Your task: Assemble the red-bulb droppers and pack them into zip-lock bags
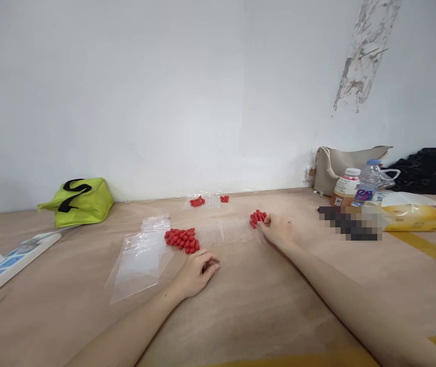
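Note:
A row of thin clear tubes (223, 232) lies side by side on the brown table covering, with red rubber bulbs (182, 239) at its left end and more red bulbs (258, 217) at its right; they look like droppers. At the right end, my right hand (277, 229) pinches what looks like one dropper, its fingertips against the bulbs; the fingers partly hide it. My left hand (197, 272) rests on the table just below the left bulbs, loosely curled, with nothing visible in it. Clear plastic bags (137, 262) lie flat left of the row.
Against the wall is another bag of red-bulbed pieces (202, 202). A lime-green bag (84, 201) and a power strip (11, 262) are at left. At right stand a beige bag (351, 158), a juice bottle (346, 188), a clear bottle (369, 183) and a yellow tissue pack (412, 216).

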{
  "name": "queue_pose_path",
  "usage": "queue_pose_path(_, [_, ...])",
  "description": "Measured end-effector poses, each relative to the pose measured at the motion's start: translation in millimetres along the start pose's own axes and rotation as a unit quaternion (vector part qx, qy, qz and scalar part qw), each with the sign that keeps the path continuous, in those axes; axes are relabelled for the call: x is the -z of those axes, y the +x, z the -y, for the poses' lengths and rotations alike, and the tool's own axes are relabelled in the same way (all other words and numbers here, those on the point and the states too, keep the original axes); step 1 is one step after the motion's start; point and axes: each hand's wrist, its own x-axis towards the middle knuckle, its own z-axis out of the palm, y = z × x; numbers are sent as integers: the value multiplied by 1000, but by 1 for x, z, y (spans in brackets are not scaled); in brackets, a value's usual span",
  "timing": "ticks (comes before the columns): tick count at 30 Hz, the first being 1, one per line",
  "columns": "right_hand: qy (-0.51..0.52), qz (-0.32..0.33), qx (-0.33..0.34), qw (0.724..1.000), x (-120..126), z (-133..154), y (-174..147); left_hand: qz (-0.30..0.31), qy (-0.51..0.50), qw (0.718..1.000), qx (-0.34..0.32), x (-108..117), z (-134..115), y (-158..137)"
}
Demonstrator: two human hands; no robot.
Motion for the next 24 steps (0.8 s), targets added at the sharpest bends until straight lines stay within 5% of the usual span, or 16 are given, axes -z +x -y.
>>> queue_pose_path(8, [-69, 72, 103, 990, 15, 11, -12, 6, 2, 1000, 7, 1, -2, 0])
queue_pose_path(24, [-107, 72, 82, 988, -2, 24, -7, 11, 1, 1000, 6, 0, 0, 0])
